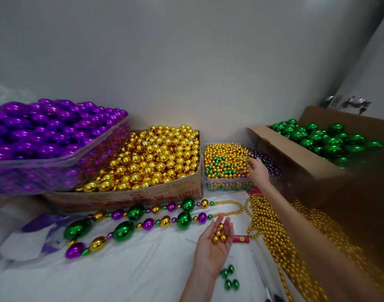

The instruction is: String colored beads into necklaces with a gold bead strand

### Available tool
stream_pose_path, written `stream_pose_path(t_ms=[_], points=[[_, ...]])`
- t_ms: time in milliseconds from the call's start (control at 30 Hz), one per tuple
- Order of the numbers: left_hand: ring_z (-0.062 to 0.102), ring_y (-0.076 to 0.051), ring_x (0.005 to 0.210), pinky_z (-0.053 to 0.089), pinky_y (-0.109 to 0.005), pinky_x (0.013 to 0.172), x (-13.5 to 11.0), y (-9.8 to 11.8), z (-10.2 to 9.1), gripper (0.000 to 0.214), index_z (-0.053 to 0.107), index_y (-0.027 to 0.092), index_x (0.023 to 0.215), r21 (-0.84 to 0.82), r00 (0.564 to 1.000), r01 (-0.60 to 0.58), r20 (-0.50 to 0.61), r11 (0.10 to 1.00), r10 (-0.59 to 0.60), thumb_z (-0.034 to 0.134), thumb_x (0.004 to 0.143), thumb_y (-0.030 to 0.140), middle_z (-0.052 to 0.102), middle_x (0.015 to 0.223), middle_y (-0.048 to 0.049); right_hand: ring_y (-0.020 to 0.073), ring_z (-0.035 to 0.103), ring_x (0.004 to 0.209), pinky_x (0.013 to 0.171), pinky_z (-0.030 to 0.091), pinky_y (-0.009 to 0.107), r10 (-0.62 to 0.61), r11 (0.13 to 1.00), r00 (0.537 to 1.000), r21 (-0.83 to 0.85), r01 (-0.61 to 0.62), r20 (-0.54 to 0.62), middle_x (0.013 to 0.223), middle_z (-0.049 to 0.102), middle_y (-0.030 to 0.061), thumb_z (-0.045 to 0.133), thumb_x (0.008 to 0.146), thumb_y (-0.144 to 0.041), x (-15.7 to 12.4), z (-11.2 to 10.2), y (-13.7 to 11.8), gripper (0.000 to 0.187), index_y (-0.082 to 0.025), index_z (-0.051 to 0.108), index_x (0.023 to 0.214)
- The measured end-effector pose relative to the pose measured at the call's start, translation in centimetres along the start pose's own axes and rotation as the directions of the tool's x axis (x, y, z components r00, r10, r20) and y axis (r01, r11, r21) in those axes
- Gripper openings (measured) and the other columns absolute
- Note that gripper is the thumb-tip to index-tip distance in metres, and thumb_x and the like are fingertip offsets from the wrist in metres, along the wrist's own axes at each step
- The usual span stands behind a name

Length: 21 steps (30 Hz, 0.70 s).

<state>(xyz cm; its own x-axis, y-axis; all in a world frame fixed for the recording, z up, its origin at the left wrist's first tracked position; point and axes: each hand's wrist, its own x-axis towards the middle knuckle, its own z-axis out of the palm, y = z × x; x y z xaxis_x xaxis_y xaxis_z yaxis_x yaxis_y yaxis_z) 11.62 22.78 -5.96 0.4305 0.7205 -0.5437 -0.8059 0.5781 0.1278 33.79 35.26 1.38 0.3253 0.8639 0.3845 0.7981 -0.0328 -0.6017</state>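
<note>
My left hand lies palm up over the white sheet, fingers loosely cupped round a few small gold beads. Three small green beads lie on the sheet just below its wrist. My right hand reaches forward into a clear tub of small gold, green and purple beads, fingers curled down among the beads; what they pinch is hidden. A finished strand of big green, purple and gold beads stretches across the sheet to the left of my left hand.
A clear tub of large purple beads stands far left, a cardboard box of gold balls beside it, a cardboard box of green beads at right. Gold bead strings pile under my right arm. A red lighter and scissors lie nearby.
</note>
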Motion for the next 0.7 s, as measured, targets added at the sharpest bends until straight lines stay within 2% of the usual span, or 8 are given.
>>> stream_pose_path(t_ms=[167,300,400,500,567,600,633,700], points=[[0.066,-0.025,0.098,0.055,-0.034,0.079,-0.2,-0.1,-0.7,0.037,0.054,0.007,0.121,0.013,0.997,0.065,0.041,0.998,-0.066,0.054,0.088,0.025,0.065,0.112,-0.0189,0.0267,0.054,0.1,0.083,0.04,0.037,0.001,0.98,0.993,-0.199,0.023,0.119,0.11,0.053,0.0103,0.055,0.084,-0.019,2.7,0.5,0.3,0.019,-0.018,0.065,0.1],[0.063,-0.027,0.104,0.053,-0.035,0.082,-0.2,0.4,-1.3,0.036,0.056,0.008,0.118,0.021,0.99,0.096,0.099,0.995,-0.098,0.053,0.089,0.028,0.062,0.118,-0.0187,0.0309,0.048,0.109,0.086,0.036,0.039,-0.062,0.968,0.988,-0.232,0.094,0.143,0.118,0.048,0.0142,0.044,0.091,-0.022,1.8,-0.2,-1.2,0.024,-0.016,0.061,0.107],[0.065,-0.026,0.101,0.053,-0.035,0.082,0.0,0.7,-1.4,0.03,0.059,0.008,0.112,0.034,0.99,0.103,0.088,0.994,-0.106,0.053,0.09,0.027,0.065,0.111,-0.0175,0.0252,0.051,0.102,0.085,0.038,0.035,-0.227,0.946,0.943,-0.174,0.273,0.245,0.106,0.054,0.0111,0.047,0.091,-0.025,-3.3,-0.8,-3.5,0.02,-0.016,0.062,0.099],[0.068,-0.021,0.083,0.056,-0.033,0.073,0.5,0.6,-1.1,0.02,0.061,0.009,0.096,0.039,0.997,0.061,0.052,0.997,-0.063,0.051,0.091,0.025,0.069,0.089,-0.0114,0.0171,0.055,0.092,0.076,0.042,0.025,-0.422,0.868,0.799,-0.065,0.493,0.429,0.094,0.06,0.0022,0.065,0.081,-0.025,-10.9,0.0,-5.6,0.004,-0.022,0.066,0.084],[0.065,-0.013,0.063,0.054,-0.025,0.06,0.8,0.4,-0.7,0.017,0.06,0.01,0.087,0.033,0.999,0.025,0.039,0.999,-0.026,0.048,0.092,0.022,0.066,0.074,-0.0054,0.0174,0.056,0.089,0.07,0.043,0.024,-0.465,0.835,0.75,-0.049,0.549,0.47,0.09,0.062,0.0024,0.065,0.08,-0.025,-14.3,1.0,-6.0,0.005,-0.021,0.066,0.079],[0.062,-0.01,0.056,0.052,-0.021,0.054,0.8,0.4,-0.6,0.016,0.059,0.01,0.086,0.039,1.0,0.024,0.018,0.999,-0.025,0.048,0.093,0.02,0.065,0.071,-0.004,0.0167,0.056,0.089,0.07,0.043,0.024,-0.475,0.831,0.737,-0.029,0.555,0.48,0.089,0.063,0.0012,0.068,0.079,-0.031,-14.9,1.3,-5.8,0.009,-0.022,0.067,0.08],[0.059,-0.008,0.053,0.048,-0.017,0.048,0.7,0.4,-0.6,0.015,0.059,0.01,0.087,0.052,0.999,0.042,-0.011,0.998,-0.041,0.047,0.093,0.017,0.064,0.071,-0.004,0.0154,0.057,0.088,0.071,0.044,0.022,-0.458,0.853,0.755,-0.009,0.522,0.469,0.089,0.064,-0.0002,0.068,0.08,-0.034,-14.6,1.4,-5.3,0.012,-0.023,0.068,0.083],[0.056,-0.006,0.051,0.039,-0.012,0.04,0.4,0.6,-0.8,0.012,0.059,0.01,0.094,0.089,0.992,0.107,-0.074,0.99,-0.101,0.048,0.091,0.013,0.063,0.076,-0.0056,0.0121,0.059,0.087,0.075,0.045,0.021,-0.348,0.924,0.85,-0.007,0.382,0.395,0.09,0.066,-0.0024,0.062,0.086,-0.037,-11.7,0.8,-3.4,0.015,-0.025,0.068,0.09]])
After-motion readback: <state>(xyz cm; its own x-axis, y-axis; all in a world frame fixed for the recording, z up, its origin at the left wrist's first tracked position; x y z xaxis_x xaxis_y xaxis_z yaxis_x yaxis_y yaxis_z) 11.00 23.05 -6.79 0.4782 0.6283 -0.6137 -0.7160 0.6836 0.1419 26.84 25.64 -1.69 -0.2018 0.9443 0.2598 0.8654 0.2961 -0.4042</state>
